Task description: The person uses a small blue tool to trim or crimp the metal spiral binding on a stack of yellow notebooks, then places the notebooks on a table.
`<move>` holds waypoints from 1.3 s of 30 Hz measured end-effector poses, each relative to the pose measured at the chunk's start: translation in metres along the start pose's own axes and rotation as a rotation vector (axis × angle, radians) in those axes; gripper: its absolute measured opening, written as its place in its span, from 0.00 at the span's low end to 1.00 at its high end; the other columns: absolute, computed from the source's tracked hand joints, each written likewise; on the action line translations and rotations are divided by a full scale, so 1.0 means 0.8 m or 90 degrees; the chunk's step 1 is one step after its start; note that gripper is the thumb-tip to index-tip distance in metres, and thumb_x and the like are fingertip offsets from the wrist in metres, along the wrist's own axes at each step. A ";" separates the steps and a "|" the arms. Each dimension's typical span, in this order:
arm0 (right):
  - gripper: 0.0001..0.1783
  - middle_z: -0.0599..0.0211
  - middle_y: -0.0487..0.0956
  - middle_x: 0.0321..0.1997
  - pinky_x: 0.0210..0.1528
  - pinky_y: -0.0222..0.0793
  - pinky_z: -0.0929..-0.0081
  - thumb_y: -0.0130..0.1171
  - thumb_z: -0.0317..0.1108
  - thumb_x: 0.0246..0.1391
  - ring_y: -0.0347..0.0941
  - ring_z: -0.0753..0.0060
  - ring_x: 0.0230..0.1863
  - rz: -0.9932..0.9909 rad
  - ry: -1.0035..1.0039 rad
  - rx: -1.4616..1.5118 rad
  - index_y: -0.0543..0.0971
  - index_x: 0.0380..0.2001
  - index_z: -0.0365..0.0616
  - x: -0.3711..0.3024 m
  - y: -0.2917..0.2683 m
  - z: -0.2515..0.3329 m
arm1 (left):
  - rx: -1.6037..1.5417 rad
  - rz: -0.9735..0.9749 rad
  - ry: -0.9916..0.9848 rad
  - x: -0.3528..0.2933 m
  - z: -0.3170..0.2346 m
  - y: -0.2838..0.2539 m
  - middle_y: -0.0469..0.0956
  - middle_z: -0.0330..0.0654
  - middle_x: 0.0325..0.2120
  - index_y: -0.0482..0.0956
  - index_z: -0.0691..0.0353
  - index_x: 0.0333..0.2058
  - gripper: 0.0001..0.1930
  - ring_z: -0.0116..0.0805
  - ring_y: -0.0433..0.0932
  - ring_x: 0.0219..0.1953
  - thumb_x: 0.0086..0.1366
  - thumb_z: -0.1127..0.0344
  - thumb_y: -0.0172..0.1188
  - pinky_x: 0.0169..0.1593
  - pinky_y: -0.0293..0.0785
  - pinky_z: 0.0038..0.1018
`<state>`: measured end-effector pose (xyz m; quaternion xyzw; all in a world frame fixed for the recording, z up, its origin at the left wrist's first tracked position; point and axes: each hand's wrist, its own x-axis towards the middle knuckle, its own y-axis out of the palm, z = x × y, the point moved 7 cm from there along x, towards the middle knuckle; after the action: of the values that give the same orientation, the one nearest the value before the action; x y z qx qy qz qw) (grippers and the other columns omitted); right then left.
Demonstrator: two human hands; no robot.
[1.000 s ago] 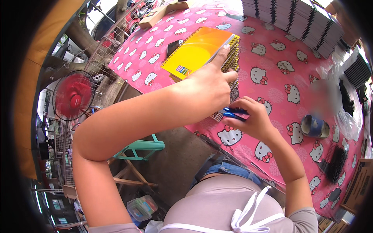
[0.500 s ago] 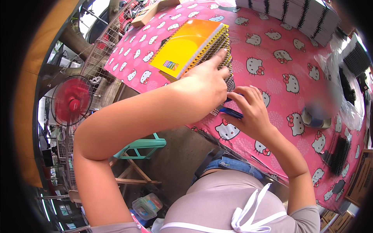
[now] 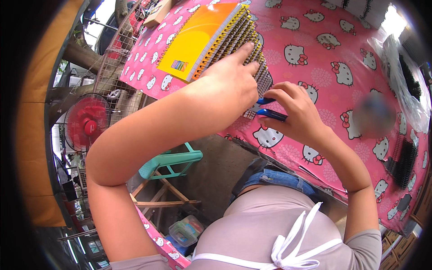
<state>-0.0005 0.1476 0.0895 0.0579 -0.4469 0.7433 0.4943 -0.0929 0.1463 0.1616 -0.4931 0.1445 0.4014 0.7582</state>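
A stack of spiral notebooks [image 3: 193, 42], the top one with a yellow and orange cover, lies on the pink patterned tablecloth. Its coiled edges fan out toward me in a slanting row. My left hand [image 3: 233, 77] rests across these coils, two fingers stretched over them, thumb hidden; it appears to hold the stack. At the near end of the row, my right hand [image 3: 299, 110] is closed around blue-handled pliers [image 3: 272, 115]. The handles are spread apart. Their jaws are by the lowest coils, mostly hidden by my left hand.
Black plastic coils [image 3: 402, 164] lie at the right beside a clear plastic bag [image 3: 407, 90]. A blurred patch covers something at the right. White bound stacks [image 3: 360, 11] stand at the far edge. Left of the table are a red fan [image 3: 87, 123] and a green stool [image 3: 173, 162].
The view has shifted, and the notebooks appear higher and further left, with more coils showing. My left hand stays on the coils. My right hand still grips the spread pliers beside it.
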 end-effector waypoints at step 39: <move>0.20 0.63 0.77 0.33 0.34 0.72 0.66 0.71 0.44 0.43 0.75 0.60 0.34 0.033 0.029 0.099 0.79 0.34 0.42 -0.006 0.032 -0.030 | -0.049 0.180 -0.004 0.036 -0.004 0.013 0.71 0.35 0.59 0.83 0.54 0.45 0.17 0.34 0.61 0.66 0.55 0.63 0.59 0.72 0.40 0.44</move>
<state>-0.0095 0.1591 0.0571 0.0672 -0.3780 0.7895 0.4788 -0.0820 0.1590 0.1357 -0.4954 0.1943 0.5109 0.6751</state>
